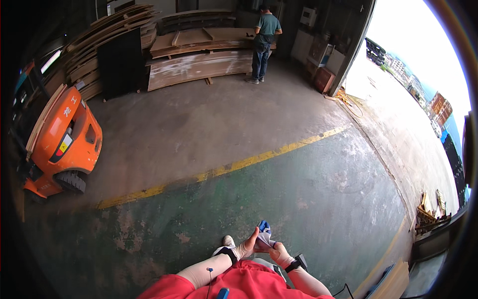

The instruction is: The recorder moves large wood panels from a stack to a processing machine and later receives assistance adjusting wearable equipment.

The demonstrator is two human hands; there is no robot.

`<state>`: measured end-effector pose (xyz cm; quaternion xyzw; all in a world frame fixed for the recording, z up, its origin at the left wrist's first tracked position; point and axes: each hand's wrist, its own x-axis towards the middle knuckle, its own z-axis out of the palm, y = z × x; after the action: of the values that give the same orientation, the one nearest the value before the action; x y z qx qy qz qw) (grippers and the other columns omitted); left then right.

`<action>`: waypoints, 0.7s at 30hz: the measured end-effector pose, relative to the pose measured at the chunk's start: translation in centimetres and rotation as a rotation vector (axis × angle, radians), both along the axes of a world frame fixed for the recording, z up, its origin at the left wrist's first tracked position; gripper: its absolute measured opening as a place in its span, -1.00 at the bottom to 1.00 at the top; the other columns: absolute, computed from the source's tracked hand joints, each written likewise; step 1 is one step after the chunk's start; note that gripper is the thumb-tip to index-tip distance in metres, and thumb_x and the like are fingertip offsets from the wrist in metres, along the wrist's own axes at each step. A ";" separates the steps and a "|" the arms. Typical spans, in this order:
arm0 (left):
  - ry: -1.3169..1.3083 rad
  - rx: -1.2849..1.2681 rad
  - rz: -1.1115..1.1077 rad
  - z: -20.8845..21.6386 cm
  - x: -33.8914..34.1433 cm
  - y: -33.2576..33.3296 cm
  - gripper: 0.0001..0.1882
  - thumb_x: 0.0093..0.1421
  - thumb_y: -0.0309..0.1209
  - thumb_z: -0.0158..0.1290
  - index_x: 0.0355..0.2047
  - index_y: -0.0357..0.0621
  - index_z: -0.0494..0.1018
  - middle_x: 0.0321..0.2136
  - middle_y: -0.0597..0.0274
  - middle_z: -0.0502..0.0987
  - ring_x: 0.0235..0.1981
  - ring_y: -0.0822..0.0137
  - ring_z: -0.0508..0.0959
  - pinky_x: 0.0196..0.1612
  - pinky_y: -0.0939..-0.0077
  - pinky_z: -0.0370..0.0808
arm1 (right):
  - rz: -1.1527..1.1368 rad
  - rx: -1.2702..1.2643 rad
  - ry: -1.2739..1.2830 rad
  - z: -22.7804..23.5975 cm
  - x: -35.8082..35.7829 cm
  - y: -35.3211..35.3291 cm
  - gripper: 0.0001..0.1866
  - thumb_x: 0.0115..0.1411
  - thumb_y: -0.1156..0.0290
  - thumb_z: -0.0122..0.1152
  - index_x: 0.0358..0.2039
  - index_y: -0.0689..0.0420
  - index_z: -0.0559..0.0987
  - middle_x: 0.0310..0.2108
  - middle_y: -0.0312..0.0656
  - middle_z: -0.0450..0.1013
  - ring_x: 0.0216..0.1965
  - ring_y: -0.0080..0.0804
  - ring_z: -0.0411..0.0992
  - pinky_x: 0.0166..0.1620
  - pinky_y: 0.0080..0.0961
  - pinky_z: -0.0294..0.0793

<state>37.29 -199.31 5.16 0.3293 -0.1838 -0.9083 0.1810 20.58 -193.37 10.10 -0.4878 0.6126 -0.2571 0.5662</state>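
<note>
In front of my red shirt (244,280), both hands are together on a soft white and blue piece that looks like a work glove (264,235). My left hand (247,245) grips its left side, thumb side up. From the right, my right hand (281,254) pinches its lower edge, the fingers partly hidden behind the fabric. The blue part points away from me. Each wrist carries a black band, and pale sleeves cover my forearms. One white shoe (228,241) shows beyond my left wrist.
An orange forklift (74,132) stands at the left. Stacked wooden boards (199,70) line the back, where a person (266,42) stands. A yellow line (239,164) crosses the worn green floor. On the right, a wide doorway opens onto a bright yard; a wooden panel (391,281) leans nearby.
</note>
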 end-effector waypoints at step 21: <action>-0.358 -0.667 0.458 6.6 15.4 -66.0 -0.31 0.32 -0.28 0.13 0.38 -0.08 0.10 0.15 0.06 0.34 0.09 0.27 0.46 0.07 0.21 0.54 | -0.196 0.386 -1.206 1.4 11.8 -74.6 -0.49 -0.04 0.78 -0.02 -0.03 0.22 0.56 -0.11 -0.17 0.57 -0.05 -0.27 0.54 -0.08 -0.50 0.51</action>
<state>52.67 -265.33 11.75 0.4373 -0.4176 -0.6644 0.4392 32.35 -267.99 11.55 -0.0885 0.2636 -0.4219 0.8630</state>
